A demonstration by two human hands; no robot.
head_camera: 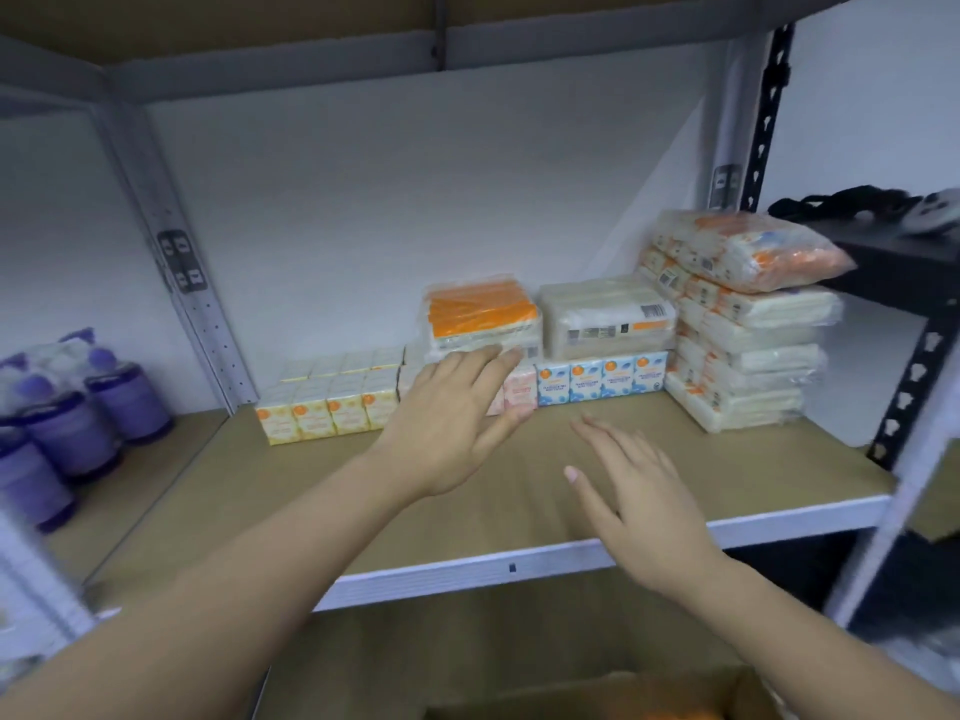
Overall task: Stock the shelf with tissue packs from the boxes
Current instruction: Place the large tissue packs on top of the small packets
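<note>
My left hand (452, 418) reaches over the shelf board (519, 491) with straight fingers, its tips at the lower edge of an orange-topped tissue pack (480, 317) that lies on small pink packs (519, 389). Beside that pack lies a white one (608, 319), on top of blue packs (602, 379). Yellow packs (322, 397) stand in rows at the left. A tall stack of wrapped packs (743, 330) fills the right end. My right hand (639, 485) hovers flat and empty above the board. A cardboard box (597, 693) sits open at the bottom.
Purple bottles (67, 418) stand on the neighbouring shelf at the left. Metal uprights (197, 298) frame the bay. A dark shelf (893, 252) at the right carries black items. The board's white front edge (519, 566) runs below my hands.
</note>
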